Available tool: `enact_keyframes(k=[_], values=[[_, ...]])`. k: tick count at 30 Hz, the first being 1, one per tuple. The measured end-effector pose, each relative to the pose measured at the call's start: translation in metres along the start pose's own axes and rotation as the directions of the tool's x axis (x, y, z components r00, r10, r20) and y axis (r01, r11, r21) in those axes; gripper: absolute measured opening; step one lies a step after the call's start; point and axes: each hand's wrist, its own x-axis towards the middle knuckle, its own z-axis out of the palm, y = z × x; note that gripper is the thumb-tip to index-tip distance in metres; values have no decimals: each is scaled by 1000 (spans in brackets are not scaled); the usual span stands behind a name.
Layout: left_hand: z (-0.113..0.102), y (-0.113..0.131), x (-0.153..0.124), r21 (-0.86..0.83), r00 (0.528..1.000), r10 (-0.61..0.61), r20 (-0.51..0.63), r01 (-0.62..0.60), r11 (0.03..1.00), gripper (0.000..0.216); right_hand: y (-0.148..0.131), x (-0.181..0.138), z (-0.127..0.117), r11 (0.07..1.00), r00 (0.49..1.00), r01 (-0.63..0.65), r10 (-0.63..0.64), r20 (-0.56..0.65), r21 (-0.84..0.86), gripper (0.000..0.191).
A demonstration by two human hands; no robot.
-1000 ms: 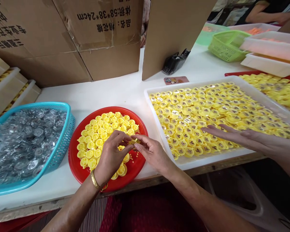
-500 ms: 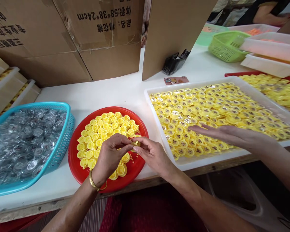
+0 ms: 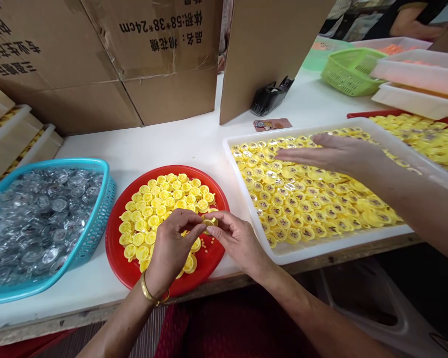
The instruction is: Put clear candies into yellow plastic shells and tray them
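Observation:
Both of my hands meet over the red plate (image 3: 123,261), which carries several small yellow caps in rows. My left hand (image 3: 171,248), with a gold bracelet on its wrist, and my right hand (image 3: 237,238) pinch one yellow cap (image 3: 208,222) between their fingertips. Another person's hand (image 3: 336,154) lies flat, fingers stretched, over the yellow caps in the white tray (image 3: 321,243) on the right.
A blue basket (image 3: 93,228) of clear plastic pieces stands at the left. Cardboard boxes (image 3: 108,59) wall the back. A black tape dispenser (image 3: 271,94), a small card (image 3: 272,124), a green basket (image 3: 353,69) and stacked white trays (image 3: 418,99) lie behind the tray.
The other person's flat hand has slid from the tray's near edge toward its far side. My two hands have stayed over the red plate, still pinching the cap.

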Motion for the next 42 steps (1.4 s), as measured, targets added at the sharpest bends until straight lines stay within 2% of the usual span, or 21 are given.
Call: enact_keyframes(k=[2,5,9,14,17,20,21,23,26,29,36,39,42], values=[[2,-2,0,-85,997,-74,24,76,994,9,-1,-1,0,1000,1000,8,-8,2,14,24],[3,-4,0,-150,992,-122,38,127,981,12,-3,-1,-1,999,1000,6,-5,-5,32,21],[5,-1,1,-165,977,-186,101,201,966,18,-8,-1,-1,997,999,-13,16,-45,74,16],[14,6,-3,-167,962,-204,181,235,958,26,-12,-13,-2,993,995,-26,37,-93,111,14],[18,13,-4,-198,947,-246,207,287,937,36,-14,-20,-18,970,989,-78,104,-103,228,19],[15,17,-3,-192,942,-283,178,316,929,45,-14,-14,-55,925,950,-160,239,-202,343,36],[13,17,-3,-175,944,-291,158,317,932,47,-13,-9,-69,929,924,-181,274,-268,323,37],[9,14,-2,-127,944,-306,124,320,939,48,-8,4,-96,950,875,-218,292,-386,225,28],[10,6,-5,-73,931,-336,144,349,934,52,3,25,-120,960,853,-239,280,-441,146,14],[15,1,-10,-59,917,-351,191,368,928,55,16,45,-126,966,836,-240,253,-487,91,10],[14,-5,-15,-41,899,-371,231,390,920,56,45,71,-135,951,768,-296,178,-615,-94,17],[15,-10,-17,-48,893,-371,255,395,918,52,49,73,-138,939,749,-303,127,-650,-165,20],[20,-10,-21,-95,904,-373,209,398,912,47,46,72,-137,932,744,-310,112,-659,-190,24]])
